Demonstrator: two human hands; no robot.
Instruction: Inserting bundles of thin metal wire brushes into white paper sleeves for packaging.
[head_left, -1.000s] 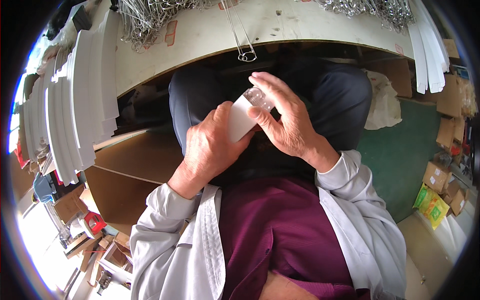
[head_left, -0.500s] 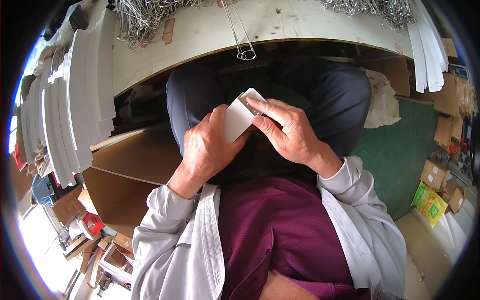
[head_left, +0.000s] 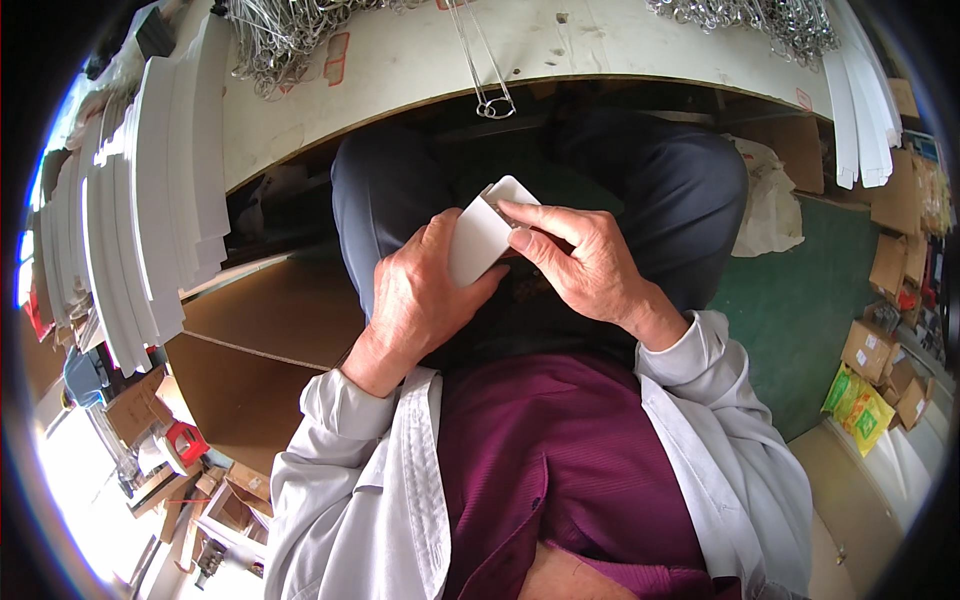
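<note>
A small white cardboard box [head_left: 478, 247] is held tilted above my lap. My left hand [head_left: 422, 290] wraps round its left side and underside, closed on it. The box's upper right end is open, with a white flap standing up there; small metallic bits show in the opening but are too small to name. At that end my right hand [head_left: 598, 262] is closed, its index finger laid across the opening and its thumb pressed at the near edge. The other right fingers are partly hidden behind the box.
A worktable [head_left: 420, 75] edge runs ahead, with a metal wire piece [head_left: 494, 105] jutting over it and heaps of wire hooks [head_left: 285, 45] behind. Flat white cartons [head_left: 140, 220] are stacked at left. A large brown cardboard box [head_left: 250, 350] stands beside my left arm.
My right index finger and thumb have shifted slightly along the open end of the white box. Both hands and the box have otherwise barely moved.
</note>
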